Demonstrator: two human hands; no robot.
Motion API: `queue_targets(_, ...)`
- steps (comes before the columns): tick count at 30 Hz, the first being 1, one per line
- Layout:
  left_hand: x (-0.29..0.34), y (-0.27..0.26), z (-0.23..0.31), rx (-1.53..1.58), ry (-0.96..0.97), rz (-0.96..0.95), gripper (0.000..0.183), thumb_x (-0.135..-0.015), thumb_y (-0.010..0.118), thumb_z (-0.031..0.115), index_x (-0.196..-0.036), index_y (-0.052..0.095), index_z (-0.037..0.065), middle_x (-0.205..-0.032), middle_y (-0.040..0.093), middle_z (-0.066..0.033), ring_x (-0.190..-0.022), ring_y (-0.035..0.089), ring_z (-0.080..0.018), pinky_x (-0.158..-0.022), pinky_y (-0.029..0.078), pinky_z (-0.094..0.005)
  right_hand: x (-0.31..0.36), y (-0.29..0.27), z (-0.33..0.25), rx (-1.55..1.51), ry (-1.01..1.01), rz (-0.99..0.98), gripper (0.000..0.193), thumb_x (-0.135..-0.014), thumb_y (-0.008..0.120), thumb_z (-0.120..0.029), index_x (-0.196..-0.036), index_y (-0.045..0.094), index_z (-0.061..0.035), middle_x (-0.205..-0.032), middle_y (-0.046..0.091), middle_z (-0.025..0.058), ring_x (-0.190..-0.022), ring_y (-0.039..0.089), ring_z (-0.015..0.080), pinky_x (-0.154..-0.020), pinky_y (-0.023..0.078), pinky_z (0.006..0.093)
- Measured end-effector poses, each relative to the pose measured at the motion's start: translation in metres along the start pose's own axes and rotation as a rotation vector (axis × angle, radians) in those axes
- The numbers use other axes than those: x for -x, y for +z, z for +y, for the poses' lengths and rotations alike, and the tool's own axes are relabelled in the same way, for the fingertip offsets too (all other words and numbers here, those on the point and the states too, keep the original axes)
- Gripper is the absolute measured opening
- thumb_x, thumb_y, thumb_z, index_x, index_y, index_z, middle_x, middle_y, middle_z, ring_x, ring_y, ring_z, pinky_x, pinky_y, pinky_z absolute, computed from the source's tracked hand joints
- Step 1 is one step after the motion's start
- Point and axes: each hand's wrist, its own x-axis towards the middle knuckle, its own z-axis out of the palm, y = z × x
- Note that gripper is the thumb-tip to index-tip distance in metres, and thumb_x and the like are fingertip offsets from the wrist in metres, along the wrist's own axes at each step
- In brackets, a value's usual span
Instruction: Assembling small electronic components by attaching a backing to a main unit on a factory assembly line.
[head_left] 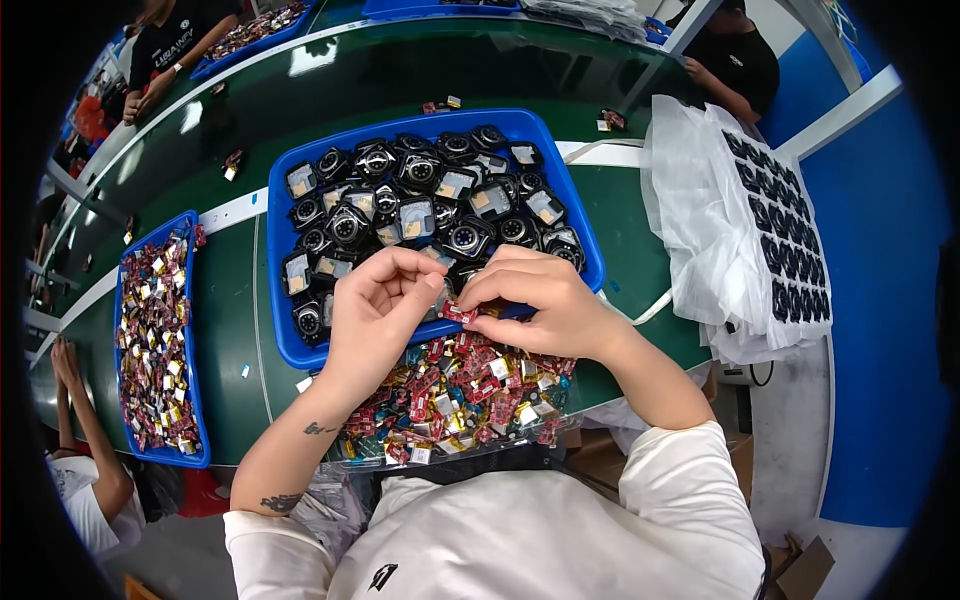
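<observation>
Head view showed the right hand (545,295) with its fingers (492,286) narrowed on a small red board (458,313), which sat over the near side of a large blue tray (277,240). The left hand (385,290) stood just beside it, thumb and forefinger tips drawn close together; I could not tell whether they pinched anything. Black watch-like housings (350,226) filled the tray, and a heap of red boards (460,390) with yellow and silver pieces lay between it and the person's body, on the green counter (235,300).

Handling the board well, I judged, called for a light grip by its edges, so that no thumb pressed on its small parts. The left fingertips were best used to steady whatever hung from it, without tugging. Keeping both hands low and near each other made sense, since a slip could have dropped the board among the housings, where it might have been hard to spot.
</observation>
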Motion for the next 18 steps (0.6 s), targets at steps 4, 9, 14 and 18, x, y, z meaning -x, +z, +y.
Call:
queue_targets(4, 0.002, 0.001, -0.002, -0.015, 0.11, -0.054, 0.008, -0.085, 0.062, 0.0, -0.092, 0.061, -0.003, -0.085, 0.061, -0.002, -0.075, 0.054, -0.0031, -0.064, 0.043, -0.0161, -0.001, -0.005, -0.01, -0.156, 0.15, 0.08, 0.012, -0.074, 0.07, -0.006, -0.085, 0.067, -0.0029, -0.078, 0.065, 0.0082, -0.069, 0.062, 0.0185, -0.061, 0.049, 0.0274)
queue_targets(9, 0.003, -0.003, -0.006, -0.081, 0.123, -0.107, 0.004, -0.084, 0.065, 0.002, -0.086, 0.063, -0.002, -0.079, 0.061, -0.0004, -0.067, 0.052, -0.0008, -0.057, 0.04, -0.0148, 0.002, -0.003, -0.009, -0.304, 0.276, 0.112, 0.012, -0.076, 0.07, -0.006, -0.085, 0.066, -0.0014, -0.078, 0.065, 0.0058, -0.071, 0.063, 0.0128, -0.062, 0.049, 0.0258)
queue_targets(14, 0.004, -0.002, -0.003, -0.15, 0.055, -0.107, 0.006, -0.085, 0.065, 0.003, -0.082, 0.062, -0.001, -0.076, 0.059, 0.0014, -0.064, 0.049, 0.0006, -0.055, 0.039, -0.0153, 0.001, -0.001, -0.003, -0.535, 0.337, 0.254, 0.01, -0.08, 0.069, -0.005, -0.086, 0.064, 0.0013, -0.079, 0.062, 0.0041, -0.071, 0.061, 0.0091, -0.064, 0.05, 0.0219)
queue_targets(18, 0.008, 0.001, 0.003, -0.194, 0.273, -0.062, 0.009, -0.082, 0.063, -0.001, -0.076, 0.056, -0.001, -0.08, 0.058, -0.0044, -0.069, 0.053, -0.0065, -0.06, 0.042, -0.0203, 0.001, 0.001, 0.0, -0.544, 0.387, 0.28, 0.012, -0.08, 0.069, -0.006, -0.088, 0.064, 0.0019, -0.082, 0.063, 0.0044, -0.073, 0.061, 0.0079, -0.065, 0.051, 0.0218)
